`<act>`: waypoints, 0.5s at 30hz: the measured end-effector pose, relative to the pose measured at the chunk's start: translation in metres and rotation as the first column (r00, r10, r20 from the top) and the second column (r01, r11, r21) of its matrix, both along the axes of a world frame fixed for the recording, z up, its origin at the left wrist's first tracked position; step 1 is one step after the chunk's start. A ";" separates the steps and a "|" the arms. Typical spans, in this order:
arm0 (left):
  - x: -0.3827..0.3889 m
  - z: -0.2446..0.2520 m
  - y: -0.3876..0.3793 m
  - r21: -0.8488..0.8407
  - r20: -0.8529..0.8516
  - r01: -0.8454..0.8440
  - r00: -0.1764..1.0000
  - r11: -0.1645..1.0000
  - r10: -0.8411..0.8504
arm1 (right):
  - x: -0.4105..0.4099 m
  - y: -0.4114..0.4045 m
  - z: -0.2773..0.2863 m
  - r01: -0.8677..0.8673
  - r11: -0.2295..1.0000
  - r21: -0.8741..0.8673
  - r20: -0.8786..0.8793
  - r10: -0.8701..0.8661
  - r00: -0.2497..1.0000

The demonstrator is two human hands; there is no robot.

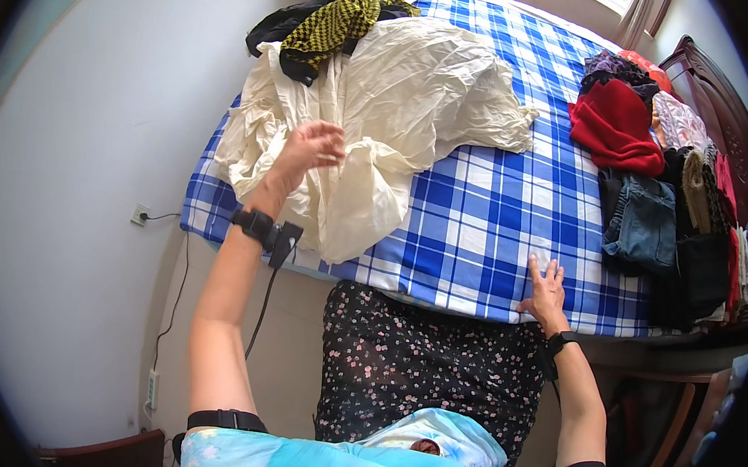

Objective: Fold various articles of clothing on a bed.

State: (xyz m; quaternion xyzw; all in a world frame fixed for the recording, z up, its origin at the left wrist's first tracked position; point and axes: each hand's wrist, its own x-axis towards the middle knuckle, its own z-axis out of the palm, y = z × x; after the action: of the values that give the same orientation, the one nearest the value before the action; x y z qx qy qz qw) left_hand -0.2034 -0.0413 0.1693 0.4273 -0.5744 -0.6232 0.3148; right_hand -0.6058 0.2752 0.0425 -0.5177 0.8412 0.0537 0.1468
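Note:
My left hand (314, 146), slightly blurred, is over a crumpled cream cloth (417, 87) on the bed. Its fingers are loosely curved, and no fabric shows between them; whether the fingertips touch the cloth is hard to tell. The cloth lies in loose folds, one part draping toward the bed's near edge. On the blue-and-white plaid bedsheet (480, 208), my right hand (545, 294) rests with fingers spread, close to that edge. Beyond the cream cloth lies a black and yellow patterned garment (330, 25), partly covering black fabric.
Folded clothes line the bed's right side, including a red garment (619, 127) and blue jeans (641, 220), beside a dark wooden headboard (715, 95). A white wall (78, 180) stands at left, with a plugged-in cable (166, 216). A wooden chair back (105, 452) is at lower left.

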 end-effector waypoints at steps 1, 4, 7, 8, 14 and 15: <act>-0.001 -0.004 -0.023 0.003 -0.091 -0.125 0.988 0.992 0.125 | 0.000 0.000 0.000 0.009 1.000 0.009 -0.003 -0.009 1.000; 0.029 -0.043 -0.102 0.202 -0.426 -0.290 0.834 0.936 0.350 | 0.006 -0.006 0.006 -0.019 1.000 0.013 0.002 0.019 1.000; 0.025 -0.065 -0.145 0.294 -0.545 -0.354 0.701 0.888 0.460 | 0.006 -0.004 0.008 -0.017 0.999 0.028 -0.015 0.017 1.000; 0.028 -0.069 -0.157 0.282 -0.567 -0.325 0.703 0.903 0.430 | 0.006 -0.003 0.008 -0.040 0.999 0.017 -0.033 0.041 0.999; 0.014 -0.075 -0.198 0.278 -0.598 -0.349 0.667 0.895 0.445 | 0.008 -0.003 0.010 -0.047 0.998 0.042 -0.066 0.050 0.997; 0.015 -0.074 -0.204 0.271 -0.605 -0.356 0.659 0.894 0.446 | 0.009 -0.005 0.011 -0.049 0.998 0.036 -0.071 0.051 0.996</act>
State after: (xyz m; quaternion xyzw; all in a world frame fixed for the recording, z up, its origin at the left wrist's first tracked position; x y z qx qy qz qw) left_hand -0.1879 -0.2455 0.0952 0.3179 -0.2775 -0.6829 0.5964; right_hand -0.5970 0.2704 0.0531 -0.5337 0.8316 0.0904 0.1241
